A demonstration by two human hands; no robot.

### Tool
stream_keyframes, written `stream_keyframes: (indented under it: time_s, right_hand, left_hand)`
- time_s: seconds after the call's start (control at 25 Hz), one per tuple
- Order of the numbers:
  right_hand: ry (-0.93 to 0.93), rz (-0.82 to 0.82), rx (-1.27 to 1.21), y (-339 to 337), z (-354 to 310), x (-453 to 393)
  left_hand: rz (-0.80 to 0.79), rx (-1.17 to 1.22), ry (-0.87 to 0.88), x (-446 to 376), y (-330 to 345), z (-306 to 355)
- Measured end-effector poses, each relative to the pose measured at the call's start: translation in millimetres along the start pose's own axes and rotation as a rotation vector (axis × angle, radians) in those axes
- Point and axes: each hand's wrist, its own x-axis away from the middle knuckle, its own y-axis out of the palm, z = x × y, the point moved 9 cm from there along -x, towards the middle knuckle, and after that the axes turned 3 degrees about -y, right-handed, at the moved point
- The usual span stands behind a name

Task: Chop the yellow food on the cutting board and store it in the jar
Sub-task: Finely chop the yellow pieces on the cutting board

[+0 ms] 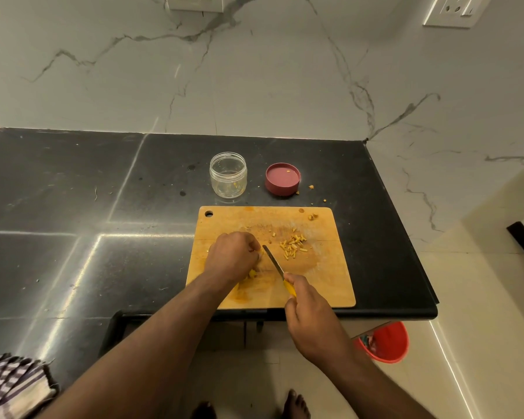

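In the head view, one wooden board [270, 255] lies on the black counter [73, 207], a bit right of the middle of the frame. The left hand [233, 255] sits on the left part of the board with its fingers curled down over a lump of yellow food [251, 274], which peeks out under the hand. The right hand [307, 300] has its grip wrapped tight round the yellow handle of one knife [274, 263]. The blade points up and left, and its tip is just beside the left hand's fingers. One small pile of cut bits [294, 245] lies on the board, right of the blade. A few loose crumbs lie on the board's top right corner and on the counter.

Above the board stand one clear jar [228, 174], open, with a few yellow bits inside, and one red lid [282, 179] to its right, lying upside down. One red bucket [386, 343] sits on the floor at the lower right. One checked cloth [9, 385] is at the lower left.
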Motion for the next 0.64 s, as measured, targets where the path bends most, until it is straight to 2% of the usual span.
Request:
stream_keyframes:
  time_s: [0.36, 0.64]
  right_hand:
    - [-0.032, -0.033, 0.082, 11.1, -3.2, -9.2]
    - [-0.063, -0.053, 0.099, 10.5, -3.9, 7.1]
  left_hand:
    - [-0.094, 0.091, -0.091, -9.2, 7.3, -6.2]
    - [-0.09, 0.102, -0.086, -9.9, 7.3, -7.6]
